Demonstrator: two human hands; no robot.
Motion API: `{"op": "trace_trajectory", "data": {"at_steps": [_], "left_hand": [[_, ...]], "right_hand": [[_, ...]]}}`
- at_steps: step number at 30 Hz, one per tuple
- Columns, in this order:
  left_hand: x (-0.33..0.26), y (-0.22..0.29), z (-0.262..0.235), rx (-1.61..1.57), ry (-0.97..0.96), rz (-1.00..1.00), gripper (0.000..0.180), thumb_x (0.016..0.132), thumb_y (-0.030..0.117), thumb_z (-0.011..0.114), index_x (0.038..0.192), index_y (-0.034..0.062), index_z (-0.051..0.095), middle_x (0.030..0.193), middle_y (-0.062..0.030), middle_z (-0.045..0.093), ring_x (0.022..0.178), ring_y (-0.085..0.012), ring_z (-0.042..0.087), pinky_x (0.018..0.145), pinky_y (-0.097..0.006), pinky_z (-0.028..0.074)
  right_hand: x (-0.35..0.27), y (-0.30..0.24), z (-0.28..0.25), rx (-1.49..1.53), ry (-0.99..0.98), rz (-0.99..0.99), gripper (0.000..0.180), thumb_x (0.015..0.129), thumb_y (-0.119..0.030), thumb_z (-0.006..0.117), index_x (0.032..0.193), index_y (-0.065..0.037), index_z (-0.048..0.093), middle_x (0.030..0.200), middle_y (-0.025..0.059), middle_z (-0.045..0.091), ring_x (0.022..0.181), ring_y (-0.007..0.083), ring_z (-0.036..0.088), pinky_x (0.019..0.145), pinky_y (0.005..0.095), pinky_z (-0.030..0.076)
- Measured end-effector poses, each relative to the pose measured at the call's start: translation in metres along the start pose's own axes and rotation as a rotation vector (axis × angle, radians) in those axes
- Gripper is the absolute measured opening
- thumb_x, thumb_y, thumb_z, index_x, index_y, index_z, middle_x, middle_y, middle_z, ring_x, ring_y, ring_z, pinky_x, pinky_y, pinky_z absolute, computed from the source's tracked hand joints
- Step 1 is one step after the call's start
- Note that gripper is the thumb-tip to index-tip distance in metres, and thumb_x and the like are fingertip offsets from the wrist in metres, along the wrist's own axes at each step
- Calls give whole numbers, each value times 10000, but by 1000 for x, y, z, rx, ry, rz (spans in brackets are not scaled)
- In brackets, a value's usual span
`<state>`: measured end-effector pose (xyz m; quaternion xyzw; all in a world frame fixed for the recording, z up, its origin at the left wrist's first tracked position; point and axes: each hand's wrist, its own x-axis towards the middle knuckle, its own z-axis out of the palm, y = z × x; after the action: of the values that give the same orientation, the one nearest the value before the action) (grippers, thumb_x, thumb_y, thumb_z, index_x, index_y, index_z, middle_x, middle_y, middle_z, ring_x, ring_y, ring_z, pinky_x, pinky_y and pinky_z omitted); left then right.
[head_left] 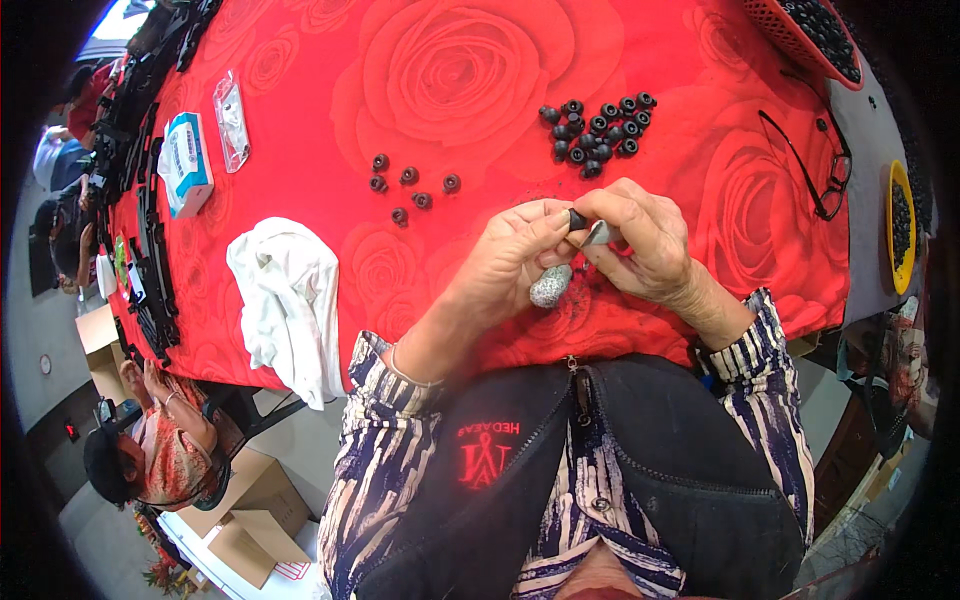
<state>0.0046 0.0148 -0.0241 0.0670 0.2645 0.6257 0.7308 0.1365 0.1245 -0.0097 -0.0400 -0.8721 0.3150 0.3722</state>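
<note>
My left hand [522, 248] pinches a small black round part [577, 220] between thumb and fingertips. My right hand [640, 238] meets it from the other side, its fingers closed around a grey flat blade-like piece [599, 235] beside the part. Just below the fingers shows a grey speckled lump [550, 287]; whether it joins the blade-like piece, I cannot tell. Beyond my right hand lies a cluster of similar black parts [598, 125]. Several more black parts [409, 175] are spread out beyond my left hand.
A red rose-patterned cloth [450, 110] covers the table. On the left are a white cloth [285, 300], a tissue pack [187, 165] and a clear plastic packet [231, 122]. Eyeglasses [832, 185], a red basket [800, 35] and a yellow basket [902, 228] are right. Another person [165, 430] sits left.
</note>
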Motion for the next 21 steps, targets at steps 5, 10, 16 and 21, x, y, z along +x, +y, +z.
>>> {"op": "trace_trajectory", "data": {"at_steps": [5,10,16,21], "left_hand": [[-1,2,5,71,66,-11,170,891,123,526,992,-12,545,825,-40,598,665,-40,477,584,-153,399],[-1,0,3,67,27,10,165,884,119,539,988,-7,560,824,-25,600,677,-41,486,607,-159,404],[-4,2,-3,166,21,96,192,882,122,546,1020,-10,557,892,-34,589,803,-83,526,696,-209,427],[-3,2,-5,249,-63,112,218,885,125,539,1054,-13,544,968,-51,599,910,-107,561,796,-238,448]], "right_hand": [[-2,0,-1,-18,7,-55,419,539,41,671,934,-1,538,712,79,539,569,229,548,478,314,441],[-1,-1,-3,-41,16,-107,426,532,54,666,935,4,534,717,82,542,566,236,547,476,313,440],[8,-4,-22,346,-122,416,203,804,-110,584,959,10,533,711,68,533,631,120,508,554,244,406],[9,0,-24,443,-198,536,150,861,-108,532,924,25,560,722,54,549,635,103,507,560,241,410]]}}
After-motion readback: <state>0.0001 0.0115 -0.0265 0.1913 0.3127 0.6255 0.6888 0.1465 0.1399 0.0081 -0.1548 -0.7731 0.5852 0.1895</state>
